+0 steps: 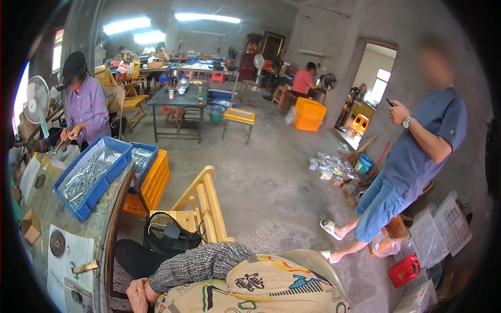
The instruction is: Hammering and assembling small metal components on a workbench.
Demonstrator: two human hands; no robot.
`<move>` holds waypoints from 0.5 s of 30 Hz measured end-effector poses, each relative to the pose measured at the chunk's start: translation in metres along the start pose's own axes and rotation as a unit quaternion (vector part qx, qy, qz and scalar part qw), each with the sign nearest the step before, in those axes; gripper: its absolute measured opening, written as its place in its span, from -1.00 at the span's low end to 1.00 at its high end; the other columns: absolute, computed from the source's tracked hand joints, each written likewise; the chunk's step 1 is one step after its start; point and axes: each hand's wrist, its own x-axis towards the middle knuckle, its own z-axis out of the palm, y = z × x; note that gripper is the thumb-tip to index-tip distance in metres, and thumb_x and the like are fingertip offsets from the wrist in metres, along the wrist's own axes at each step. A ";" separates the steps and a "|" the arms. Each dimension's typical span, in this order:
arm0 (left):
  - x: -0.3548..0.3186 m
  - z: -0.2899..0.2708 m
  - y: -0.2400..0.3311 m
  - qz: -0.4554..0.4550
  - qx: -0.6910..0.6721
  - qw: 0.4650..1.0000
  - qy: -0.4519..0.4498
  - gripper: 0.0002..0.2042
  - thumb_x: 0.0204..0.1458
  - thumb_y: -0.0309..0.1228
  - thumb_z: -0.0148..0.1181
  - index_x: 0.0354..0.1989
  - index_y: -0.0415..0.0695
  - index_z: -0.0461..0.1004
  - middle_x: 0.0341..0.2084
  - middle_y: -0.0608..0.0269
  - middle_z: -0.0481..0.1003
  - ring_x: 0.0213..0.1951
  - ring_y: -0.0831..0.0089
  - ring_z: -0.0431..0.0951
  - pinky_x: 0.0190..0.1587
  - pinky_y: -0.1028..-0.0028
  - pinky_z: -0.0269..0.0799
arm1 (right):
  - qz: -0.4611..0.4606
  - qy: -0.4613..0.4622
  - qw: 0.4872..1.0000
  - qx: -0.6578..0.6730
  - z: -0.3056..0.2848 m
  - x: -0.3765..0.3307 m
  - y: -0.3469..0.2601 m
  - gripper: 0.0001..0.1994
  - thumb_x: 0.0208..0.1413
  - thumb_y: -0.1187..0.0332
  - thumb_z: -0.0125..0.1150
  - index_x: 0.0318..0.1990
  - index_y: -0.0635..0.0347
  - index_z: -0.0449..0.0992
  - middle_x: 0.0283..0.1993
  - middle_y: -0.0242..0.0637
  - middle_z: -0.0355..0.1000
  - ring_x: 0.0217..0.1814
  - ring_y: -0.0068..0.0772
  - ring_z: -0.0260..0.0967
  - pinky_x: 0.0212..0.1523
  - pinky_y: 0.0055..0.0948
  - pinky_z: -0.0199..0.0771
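Observation:
My right hand (136, 296) is low at the lower edge, beside the worktable's edge, below a checked sleeve (201, 265). Its fingers look curled, and whatever is inside them is hidden. My left hand cannot be made out. Printed cream cloth (203, 297) covers my body. On the worktable (107, 221), nearest that hand, lie a tool with a short wooden handle (86, 267) and a dark round disc (57, 243) on white paper (86, 241). Farther along, a blue tray (127, 147) holds many slim silvery metal parts (86, 180).
A wooden chair (209, 206) bears a black bag (169, 237). Orange crates (159, 177) stand beside the table. A person in purple (94, 112) works at its far end; another, standing right, holds a phone (390, 103). Packages (334, 167) lie on the floor.

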 end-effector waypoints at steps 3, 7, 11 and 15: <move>0.006 0.005 0.005 0.040 0.039 0.996 0.067 -0.66 0.16 -0.33 -0.12 -0.39 -0.38 0.50 -0.49 0.00 0.51 -0.39 0.25 0.51 -0.28 0.39 0.36 | -0.187 -0.177 0.914 0.314 0.031 0.033 0.049 -0.90 -0.17 0.54 0.08 -0.52 0.17 0.54 -0.41 -0.12 0.46 -0.18 -0.25 0.43 0.05 -0.41 0.25; 0.002 0.000 0.013 0.080 0.048 0.991 0.095 -0.68 0.16 -0.35 -0.11 -0.39 -0.36 0.51 -0.46 0.02 0.52 -0.35 0.27 0.53 -0.25 0.41 0.38 | -0.425 -0.172 0.828 0.324 0.079 0.042 0.029 -0.79 -0.08 0.32 0.13 -0.26 0.13 0.54 -0.18 -0.14 0.47 -0.07 -0.29 0.39 -0.04 -0.35 0.32; 0.000 -0.010 0.024 0.093 0.052 0.986 0.132 -0.81 0.05 -0.48 -0.01 -0.38 -0.33 0.53 -0.43 0.01 0.53 -0.33 0.21 0.55 -0.21 0.40 0.42 | -0.435 -0.204 0.773 0.415 -0.043 0.031 0.071 -0.74 -0.10 0.38 0.14 -0.20 0.23 0.49 -0.13 -0.02 0.44 -0.02 -0.14 0.37 0.03 -0.31 0.31; 0.002 -0.016 0.027 0.094 0.062 0.982 0.153 -0.83 -0.02 -0.49 0.05 -0.37 -0.30 0.54 -0.40 -0.04 0.53 -0.30 0.13 0.54 -0.19 0.35 0.43 | -0.476 -0.237 0.744 0.404 -0.052 0.040 0.074 -0.76 -0.01 0.37 0.09 -0.17 0.24 0.47 -0.13 -0.03 0.42 0.00 -0.16 0.36 0.03 -0.32 0.30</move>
